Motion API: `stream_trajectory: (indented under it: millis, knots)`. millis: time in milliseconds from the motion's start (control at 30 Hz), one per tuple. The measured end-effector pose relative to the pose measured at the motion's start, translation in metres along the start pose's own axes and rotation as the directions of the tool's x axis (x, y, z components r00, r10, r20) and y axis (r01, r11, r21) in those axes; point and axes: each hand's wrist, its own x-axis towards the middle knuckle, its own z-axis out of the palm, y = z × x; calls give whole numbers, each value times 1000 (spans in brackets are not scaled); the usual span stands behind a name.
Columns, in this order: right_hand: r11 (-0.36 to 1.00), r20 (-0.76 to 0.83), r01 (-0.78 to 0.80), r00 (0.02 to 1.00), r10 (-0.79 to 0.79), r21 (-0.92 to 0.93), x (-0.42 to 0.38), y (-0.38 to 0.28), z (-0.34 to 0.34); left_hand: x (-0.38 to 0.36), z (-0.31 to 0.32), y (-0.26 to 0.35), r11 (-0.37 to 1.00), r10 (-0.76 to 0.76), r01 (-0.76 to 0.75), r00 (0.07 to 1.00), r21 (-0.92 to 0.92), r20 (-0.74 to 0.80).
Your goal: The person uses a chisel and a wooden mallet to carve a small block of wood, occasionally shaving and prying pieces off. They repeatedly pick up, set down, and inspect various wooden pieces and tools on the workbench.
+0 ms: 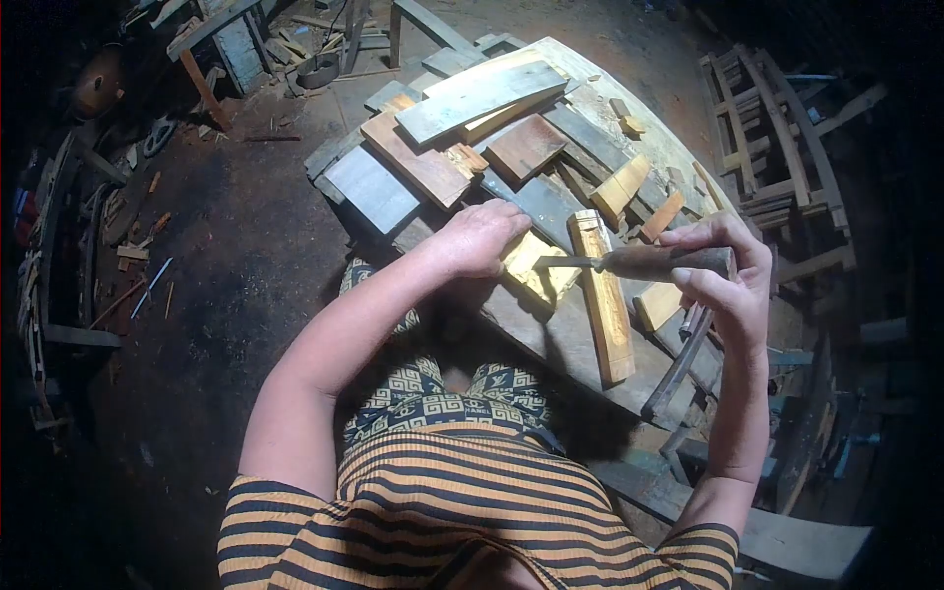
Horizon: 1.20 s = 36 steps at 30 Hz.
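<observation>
My right hand (726,264) grips the wooden handle of a chisel (644,262), fingers wrapped round it. The chisel's metal blade points left, its tip over a pale yellow wood block (536,273). My left hand (487,236) presses on the left end of that block, fingers closed over its edge. Just right of the block, a long wooden piece (606,305) with a notched top end lies under the line of the chisel. A dark metal bar (677,372) rests on the bench below my right hand.
Several boards are piled on the workbench (516,334), among them a pale plank (482,101), a brown board (418,157) and a reddish block (526,147). Small offcuts (621,187) lie farther right. A slatted wooden frame (777,128) stands at the right; scraps litter the dark floor at left.
</observation>
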Motion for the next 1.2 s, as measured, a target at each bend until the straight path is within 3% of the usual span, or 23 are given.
stream_trajectory:
  millis: [167, 467, 567, 633, 700, 767, 800, 900, 933, 967, 1000, 1067, 1133, 1200]
  knots:
    - [999, -18, 31, 999, -31, 25, 1, -1, 0, -1, 2, 0, 1000, 17, -17, 999, 0, -40]
    - [999, 12, -21, 1000, 21, -25, 6, -5, 5, 1, -1, -3, 999, -26, 27, 999, -21, 43]
    - [995, 41, 55, 998, -52, -88, 11, -5, 6, 3, -13, 1, 998, 42, -37, 996, -53, 81]
    - [997, 57, -17, 998, 22, -78, 14, -9, 7, 11, -29, 17, 934, 152, -136, 988, -329, 22]
    - [997, 61, -27, 998, 32, -73, 16, -8, 6, 24, -39, 54, 858, 198, -242, 970, -453, -143]
    - [997, 63, -38, 997, 42, -61, 17, -9, 8, 34, -49, 94, 773, 196, -260, 965, -579, -173]
    - [997, 64, -32, 997, 36, -65, 15, -9, 8, 45, -28, 109, 715, 145, -360, 915, -599, -376]
    - [995, 30, 54, 998, -51, -87, 4, -4, 5, 58, 1, 127, 702, 40, -443, 806, -557, -591]
    - [952, 89, 260, 965, -248, -160, 3, 11, -9, 55, 0, 129, 714, 28, -461, 771, -527, -636]
    - [985, 8, 164, 986, -165, 43, -9, 24, -10, 52, -2, 129, 747, 54, -399, 833, -531, -551]
    - [966, -45, 72, 997, -62, 250, -27, 36, -9, 53, 3, 131, 726, 44, -451, 783, -518, -620]
    - [980, -233, -120, 960, 156, 161, -57, 115, -28, 53, 8, 133, 762, 67, -405, 826, -506, -560]
    - [942, -259, -273, 941, 218, -198, -79, 126, 0, 55, 21, 138, 769, 100, -437, 804, -467, -586]
    - [797, -133, -218, 976, 173, -563, -101, 143, 12, 55, 29, 139, 791, 112, -418, 817, -447, -565]
